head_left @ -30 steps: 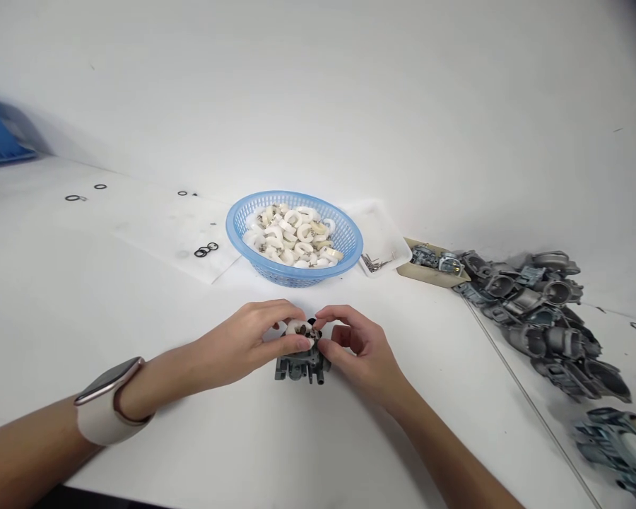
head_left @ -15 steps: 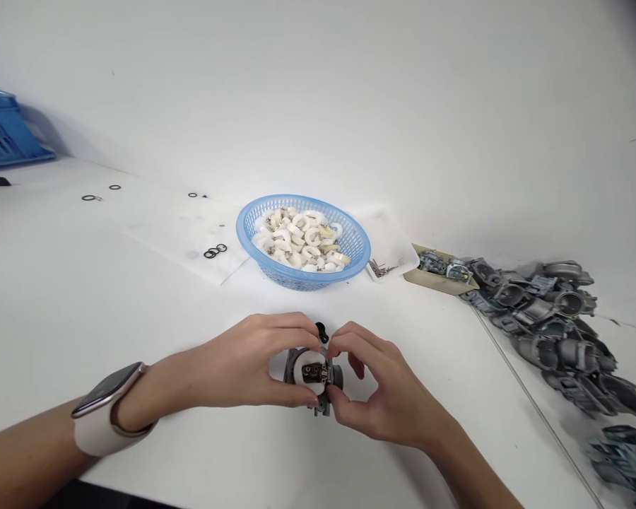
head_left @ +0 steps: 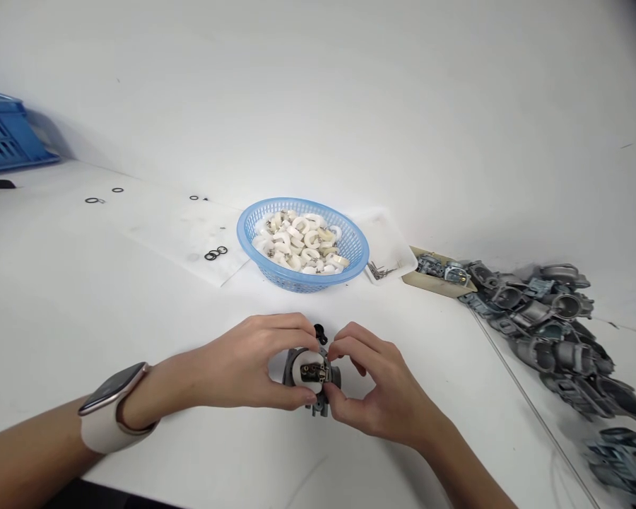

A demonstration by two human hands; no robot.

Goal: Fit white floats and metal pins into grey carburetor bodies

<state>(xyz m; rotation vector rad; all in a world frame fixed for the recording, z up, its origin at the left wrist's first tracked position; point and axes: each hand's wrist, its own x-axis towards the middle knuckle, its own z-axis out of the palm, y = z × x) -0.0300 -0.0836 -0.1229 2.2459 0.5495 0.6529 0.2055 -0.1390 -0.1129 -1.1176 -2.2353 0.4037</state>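
On the white table a grey metal carburetor body (head_left: 321, 406) stands between my hands. A white C-shaped float (head_left: 299, 369) sits in its top, around dark and brass-coloured inner parts. My left hand (head_left: 265, 364) grips the body from the left, fingers on the far side and thumb along the near side. Close to the float's hinge end, my right hand (head_left: 368, 382) has its thumb and forefinger at the right edge of the carburetor. Whether a small pin sits between those fingertips is too small to tell. A black cap-like part (head_left: 321, 334) shows just behind the carburetor.
A blue basket (head_left: 244, 233) full of white floats stands behind my hands. Beside it are a white tray (head_left: 384, 237) with thin metal pins and a box (head_left: 434, 283) of metal parts. Carburetor bodies (head_left: 556, 339) pile up at right. Black rings (head_left: 215, 253) lie left; a blue crate (head_left: 10, 134) stands far left.
My right thumb and forefinger have shifted slightly left against the carburetor's right edge. My left hand keeps its hold. The whole view has moved a little.
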